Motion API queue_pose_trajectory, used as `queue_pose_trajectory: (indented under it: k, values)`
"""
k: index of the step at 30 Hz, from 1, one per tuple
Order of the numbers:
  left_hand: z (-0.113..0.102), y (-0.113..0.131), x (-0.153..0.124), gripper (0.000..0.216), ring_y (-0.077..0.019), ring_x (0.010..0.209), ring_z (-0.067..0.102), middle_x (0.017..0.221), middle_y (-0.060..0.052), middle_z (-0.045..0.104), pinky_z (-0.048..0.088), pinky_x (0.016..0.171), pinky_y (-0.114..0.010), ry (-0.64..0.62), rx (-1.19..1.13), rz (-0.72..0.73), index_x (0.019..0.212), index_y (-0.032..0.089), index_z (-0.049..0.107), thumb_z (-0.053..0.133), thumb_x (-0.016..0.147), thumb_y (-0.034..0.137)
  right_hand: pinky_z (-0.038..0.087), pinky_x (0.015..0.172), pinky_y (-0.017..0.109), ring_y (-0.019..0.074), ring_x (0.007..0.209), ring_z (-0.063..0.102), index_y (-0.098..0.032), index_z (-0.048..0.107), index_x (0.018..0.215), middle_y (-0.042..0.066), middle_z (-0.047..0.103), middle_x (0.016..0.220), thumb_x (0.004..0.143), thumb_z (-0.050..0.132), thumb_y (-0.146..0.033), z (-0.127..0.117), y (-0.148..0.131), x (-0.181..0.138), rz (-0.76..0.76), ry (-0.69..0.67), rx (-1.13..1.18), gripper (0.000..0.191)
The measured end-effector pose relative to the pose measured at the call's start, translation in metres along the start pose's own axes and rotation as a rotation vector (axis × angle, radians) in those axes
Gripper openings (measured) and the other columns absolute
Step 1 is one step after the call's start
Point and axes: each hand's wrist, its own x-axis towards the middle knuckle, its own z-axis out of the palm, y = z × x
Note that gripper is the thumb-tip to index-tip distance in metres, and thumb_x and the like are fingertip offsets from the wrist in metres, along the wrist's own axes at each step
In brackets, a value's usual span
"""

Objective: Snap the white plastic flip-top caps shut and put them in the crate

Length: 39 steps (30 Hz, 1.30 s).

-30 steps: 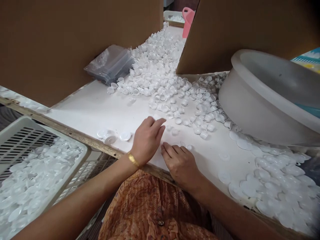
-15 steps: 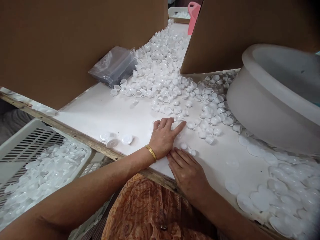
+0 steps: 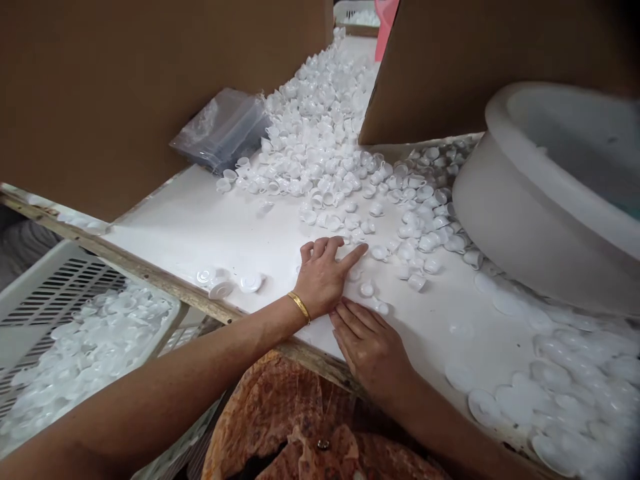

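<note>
My left hand (image 3: 325, 273), with a gold bangle on the wrist, lies palm down on the white table (image 3: 200, 227), its fingers stretched toward a scatter of tiny white plastic cups (image 3: 320, 160). Its fingertips touch the nearest loose cups. My right hand (image 3: 367, 340) rests flat at the table's front edge just behind it, fingers out and together, beside two small cups (image 3: 374, 297). Neither hand visibly holds anything. Three small white saucers (image 3: 227, 281) lie left of my left hand.
A big white basin (image 3: 545, 200) stands tilted at the right. Flat white saucers (image 3: 560, 393) pile up at the front right. A slotted crate (image 3: 75, 327) of white parts sits low at the left. Cardboard walls (image 3: 125, 87) stand behind, with a bag of clear plastic (image 3: 220, 130).
My left hand has slid forward and right, from a loose curl to fingers stretched onto the nearest cups. My right hand stayed at the table edge. The view shifted slightly.
</note>
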Motion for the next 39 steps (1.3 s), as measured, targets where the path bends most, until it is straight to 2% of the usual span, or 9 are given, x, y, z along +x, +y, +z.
queue_pose_trajectory:
  k: [7,12,15,18,21,25,30,36,39]
  values:
    - [-0.022,-0.004,-0.023,0.038,-0.0231,0.092,0.043,0.099,-0.01,0.053,0.035,0.081,-0.04,0.066,-0.067,0.034,0.126,0.026,0.047,0.036,0.09,0.031,0.045,0.089,0.035,0.0216,0.105,0.055,-0.014,0.06,0.112,0.008,0.063,0.114,0.084,0.047,-0.012,-0.012,-0.017,0.002,-0.009,-0.024,0.021,0.031]
    - [-0.045,-0.037,-0.056,0.027,-0.0156,0.079,0.05,0.081,-0.005,0.056,0.041,0.073,-0.028,-0.028,-0.273,-0.075,0.095,0.018,0.061,0.038,0.09,0.028,0.046,0.085,0.032,0.0195,0.102,0.054,-0.015,0.054,0.118,0.009,0.059,0.116,0.084,0.046,-0.012,-0.004,-0.042,0.029,0.033,-0.155,0.136,0.035]
    - [-0.054,-0.061,-0.071,0.028,-0.0175,0.078,0.05,0.077,-0.006,0.055,0.042,0.071,-0.03,-0.116,-0.092,-0.022,0.083,0.017,0.063,0.038,0.089,0.028,0.046,0.088,0.031,0.0188,0.101,0.054,-0.016,0.052,0.119,0.008,0.058,0.117,0.082,0.047,-0.013,0.006,-0.056,0.049,0.042,-0.218,0.273,0.037]
    - [-0.058,-0.079,-0.073,0.026,-0.0206,0.079,0.049,0.078,-0.008,0.056,0.042,0.072,-0.033,-0.037,0.12,-0.041,0.086,0.015,0.063,0.04,0.089,0.026,0.043,0.094,0.031,0.0199,0.114,0.048,-0.014,0.043,0.129,0.01,0.043,0.136,0.084,0.047,-0.018,0.004,-0.058,0.054,0.053,-0.19,0.351,0.045]
    - [-0.055,-0.079,-0.061,0.026,-0.0227,0.082,0.05,0.084,-0.009,0.058,0.042,0.074,-0.035,0.046,0.167,-0.04,0.099,0.015,0.062,0.045,0.087,0.03,0.042,0.095,0.033,0.0197,0.114,0.048,-0.018,0.053,0.12,0.008,0.047,0.133,0.087,0.042,-0.02,-0.015,-0.037,0.039,0.162,-0.108,0.339,0.034]
    - [-0.044,-0.051,-0.043,0.022,-0.0245,0.078,0.052,0.078,-0.008,0.058,0.042,0.068,-0.036,-0.052,0.156,0.063,0.094,0.015,0.063,0.048,0.085,0.028,0.047,0.08,0.03,0.0169,0.091,0.059,-0.019,0.063,0.092,0.005,0.064,0.1,0.087,0.043,-0.022,-0.059,0.022,-0.004,0.508,0.015,0.144,0.021]
    - [-0.033,-0.018,-0.043,0.018,-0.0232,0.075,0.053,0.076,-0.007,0.058,0.042,0.066,-0.035,-0.079,0.047,0.14,0.089,0.015,0.062,0.047,0.084,0.024,0.047,0.066,0.032,0.0212,0.086,0.06,-0.019,0.062,0.1,0.006,0.063,0.098,0.081,0.052,-0.031,-0.091,0.078,-0.057,0.824,-0.167,-0.2,0.025]
    - [-0.03,-0.018,-0.051,0.024,-0.0217,0.079,0.055,0.082,-0.007,0.058,0.044,0.069,-0.034,-0.031,-0.085,0.071,0.099,0.017,0.062,0.046,0.086,0.03,0.047,0.076,0.038,0.0249,0.088,0.062,-0.015,0.065,0.094,0.009,0.067,0.089,0.083,0.046,-0.027,-0.087,0.083,-0.068,0.801,-0.122,-0.191,0.024]
    - [-0.038,-0.021,-0.055,0.025,-0.02,0.082,0.056,0.084,-0.006,0.06,0.044,0.072,-0.032,-0.023,-0.209,-0.035,0.1,0.018,0.062,0.044,0.087,0.029,0.051,0.07,0.035,0.02,0.074,0.066,-0.019,0.062,0.1,0.005,0.067,0.083,0.085,0.045,-0.034,-0.088,0.059,-0.05,0.901,0.006,0.169,0.027]
